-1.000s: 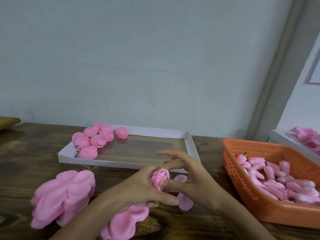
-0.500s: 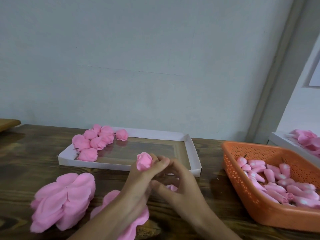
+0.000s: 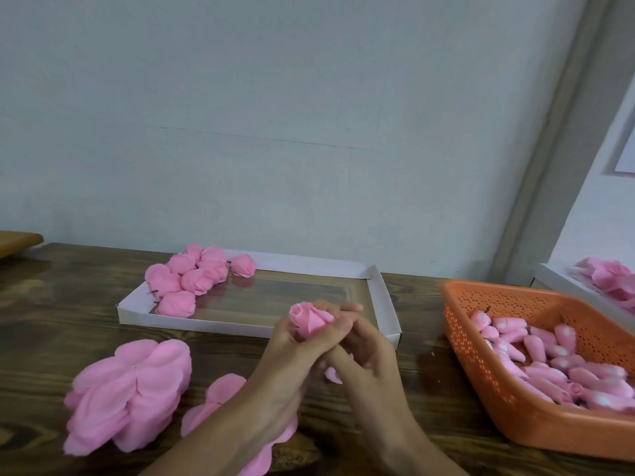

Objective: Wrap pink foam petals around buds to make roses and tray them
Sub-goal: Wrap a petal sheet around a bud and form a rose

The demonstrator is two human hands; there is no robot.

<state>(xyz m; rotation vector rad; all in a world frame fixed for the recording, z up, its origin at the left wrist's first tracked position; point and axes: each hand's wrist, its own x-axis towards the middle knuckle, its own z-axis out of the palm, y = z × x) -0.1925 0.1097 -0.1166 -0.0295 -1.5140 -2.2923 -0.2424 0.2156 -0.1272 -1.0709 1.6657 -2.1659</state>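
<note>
Ok so rn our left hand (image 3: 292, 345) has its fingers wrapped round the rose (image 3: 309, 319), holding it up just in front of the near wall of the white tray (image 3: 240, 326), center of the frame. Petals look closed round the bud, w/ the top poking out above the fingers. Our right hand (image 3: 364, 352) is tucked against the left, fingers curled in near the rose's base. Tbh we can't tell if it's pinching the stem, a petal or nothing, bc that part is hidden. A bit of loose petal (image 3: 333, 374) peeks out under it.

Finished roses (image 3: 192, 280) sit bunched in the tray's upper-left corner. Petal stack (image 3: 127, 389) is lower left on the table (image 3: 51, 304), orange basket (image 3: 481, 389) of buds (image 3: 549, 359) is on the right.

What could go wrong imo: foam is springy, so if we loosen the grip before the last petal is seated, the outer layer prob pops open. Squeeze too hard and we crush the shape. Also our left forearm lies over a second pile of petals, so swinging toward the tray could scatter them. Setting the rose down carelessly could knock the others.
</note>
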